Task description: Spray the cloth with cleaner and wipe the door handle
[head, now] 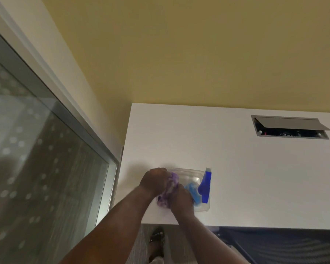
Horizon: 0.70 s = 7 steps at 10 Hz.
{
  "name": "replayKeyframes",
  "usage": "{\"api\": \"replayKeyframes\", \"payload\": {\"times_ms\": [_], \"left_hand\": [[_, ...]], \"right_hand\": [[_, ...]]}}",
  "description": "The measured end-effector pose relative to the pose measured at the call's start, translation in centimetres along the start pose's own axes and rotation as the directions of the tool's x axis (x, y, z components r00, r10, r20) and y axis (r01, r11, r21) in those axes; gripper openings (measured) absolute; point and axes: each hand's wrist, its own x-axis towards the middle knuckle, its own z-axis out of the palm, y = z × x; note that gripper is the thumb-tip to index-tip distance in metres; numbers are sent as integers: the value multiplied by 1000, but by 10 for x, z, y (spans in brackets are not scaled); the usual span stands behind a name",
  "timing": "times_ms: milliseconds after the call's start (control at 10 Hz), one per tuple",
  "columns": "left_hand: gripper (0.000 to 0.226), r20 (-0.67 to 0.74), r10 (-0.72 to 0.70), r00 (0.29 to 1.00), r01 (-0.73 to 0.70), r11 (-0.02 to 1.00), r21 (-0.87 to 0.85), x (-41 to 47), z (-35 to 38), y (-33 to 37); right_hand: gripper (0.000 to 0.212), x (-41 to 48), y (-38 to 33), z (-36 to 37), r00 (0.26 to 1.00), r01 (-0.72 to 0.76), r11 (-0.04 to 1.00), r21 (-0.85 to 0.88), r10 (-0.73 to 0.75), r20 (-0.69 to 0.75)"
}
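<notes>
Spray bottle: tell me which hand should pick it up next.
Right. The right hand sits beside the blue spray bottle in the clear tub, while the left hand is farther from it. Both hands have a grip on the purple cloth.

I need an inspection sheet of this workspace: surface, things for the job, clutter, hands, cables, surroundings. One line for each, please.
Surface: white table, mostly bare.
Job's things: purple cloth bunched between both hands; blue spray bottle lying in a clear plastic tub; door handle not seen.
Clutter: light blue cloth in the tub.
Hands: left hand and right hand both closed on the purple cloth.
Cables: dark contents, possibly cables, in the open table hatch; unclear.
Surroundings: yellow wall, dotted glass panel at left, dark chair.
</notes>
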Motion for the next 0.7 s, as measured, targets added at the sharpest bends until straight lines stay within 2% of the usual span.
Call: {"api": "replayKeyframes", "payload": {"times_ms": [100, 200, 300, 400, 500, 600, 700], "left_hand": [[29, 6, -3, 1000, 3, 1000, -3, -4, 0, -2], [28, 7, -29, 1000, 29, 1000, -9, -10, -4, 0], [25, 17, -30, 999, 30, 999, 25, -23, -10, 8], [28, -39, -35, 999, 35, 999, 22, -38, -19, 20], [38, -135, 11, 991, 3, 995, 98, -53, -22, 30], [51, -142, 54, 988, -29, 985, 170, -77, -30, 43], [58, -169, 65, 983, -25, 973, 229, -96, -33, 54]], "right_hand": [[15, 0, -2, -1, 997, 35, 999, 22, -33, -69], [30, -7, -9, -6, 991, 67, 991, -116, -80, -109], [42, -18, -9, -15, 974, 147, 986, -78, -158, -160], [50, -30, -15, -30, 990, 101, 992, 77, -93, -104], [57, -46, -18, -46, 991, 71, 973, 220, -44, -127], [73, -73, -16, -59, 985, 133, 967, 219, -105, -134], [76, -93, -13, -69, 976, 187, 965, 183, -161, -149]]}}
